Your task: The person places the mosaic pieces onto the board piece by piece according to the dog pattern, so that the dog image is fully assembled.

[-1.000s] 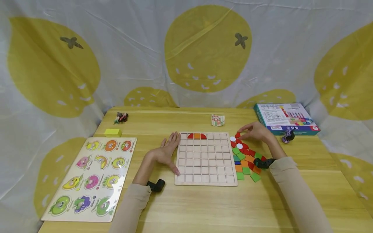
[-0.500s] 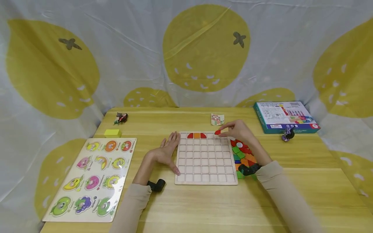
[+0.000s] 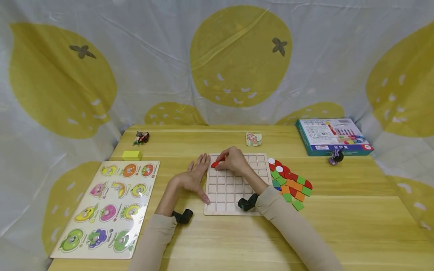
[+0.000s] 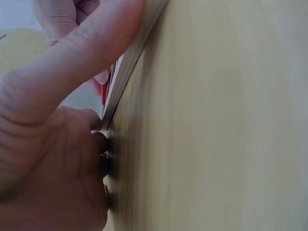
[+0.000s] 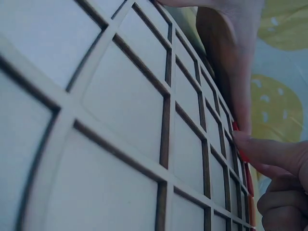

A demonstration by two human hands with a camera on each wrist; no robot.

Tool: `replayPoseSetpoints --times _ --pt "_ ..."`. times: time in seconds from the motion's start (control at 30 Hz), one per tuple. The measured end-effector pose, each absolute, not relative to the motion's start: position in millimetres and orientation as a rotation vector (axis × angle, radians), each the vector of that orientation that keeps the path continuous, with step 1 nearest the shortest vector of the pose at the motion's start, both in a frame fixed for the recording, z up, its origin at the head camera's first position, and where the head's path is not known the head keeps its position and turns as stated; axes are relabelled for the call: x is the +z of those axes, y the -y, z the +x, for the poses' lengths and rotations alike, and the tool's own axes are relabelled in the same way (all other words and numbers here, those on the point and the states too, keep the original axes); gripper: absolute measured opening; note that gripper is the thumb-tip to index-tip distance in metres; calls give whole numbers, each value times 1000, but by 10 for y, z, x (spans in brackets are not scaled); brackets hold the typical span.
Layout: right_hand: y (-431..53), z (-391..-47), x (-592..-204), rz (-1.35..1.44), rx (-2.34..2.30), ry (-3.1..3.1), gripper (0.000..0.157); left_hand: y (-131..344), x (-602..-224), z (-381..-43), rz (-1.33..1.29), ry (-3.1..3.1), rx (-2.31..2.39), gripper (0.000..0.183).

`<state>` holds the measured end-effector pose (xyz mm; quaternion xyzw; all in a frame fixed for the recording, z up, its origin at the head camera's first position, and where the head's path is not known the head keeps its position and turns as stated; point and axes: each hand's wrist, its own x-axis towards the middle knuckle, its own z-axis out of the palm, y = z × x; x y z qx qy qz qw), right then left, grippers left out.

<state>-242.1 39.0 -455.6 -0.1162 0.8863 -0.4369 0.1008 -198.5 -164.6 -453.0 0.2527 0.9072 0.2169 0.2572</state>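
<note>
Red, flat and partly covered by fingertips, a small tile is located above the leftmost column of a square, pale wooden grid board, near its far left corner. The right hand holds this tile in a narrow pinch between thumb and fingers; whether the tile is seated in a cell cannot be determined. The left hand grips nothing — its fingers are spread wide along the board's left edge, and the thumb rests on the near left part of the frame. In the right wrist view, a flat orange tile lies in the board's far row, next to red. A loose group of flat red, green, orange, white and blue tiles lies just beside the board's right edge, on the yellow wood-grain table. To the left lies a white rectangular fruit puzzle board, with a yellow rectangular block at its far edge. Along the rear are a dark small figurine, a small printed paper card and a teal-sided printed cardboard box — a purple-and-black figurine stands at the box's near side.
</note>
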Motion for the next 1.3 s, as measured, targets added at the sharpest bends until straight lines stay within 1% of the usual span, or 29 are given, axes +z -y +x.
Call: replayPoseSetpoints --times 0.3,0.6,0.9,1.03,1.17,1.3 --pt "-434 -2414 -4580 -387 -1258 -2601 26 1612 -4540 -1978 707 -2438 590 153" --pt "-436 -2406 -4540 -417 -1254 -2606 19 1596 -4558 -1984 710 -2438 609 153" --pt "-514 -2412 -4505 -379 -1237 -2560 22 1588 -4549 -1984 702 -2432 610 153" --pt "-821 -2397 -4436 -365 -1328 -2537 25 1594 -4541 -1981 699 -2442 600 153" --pt "-1432 -2295 -4339 -297 -1343 -2601 25 1608 -4540 -1972 704 -2450 592 153" --pt "-2045 -2139 -4325 -189 -1196 -2648 22 1635 -4525 -1964 692 -2462 593 153"
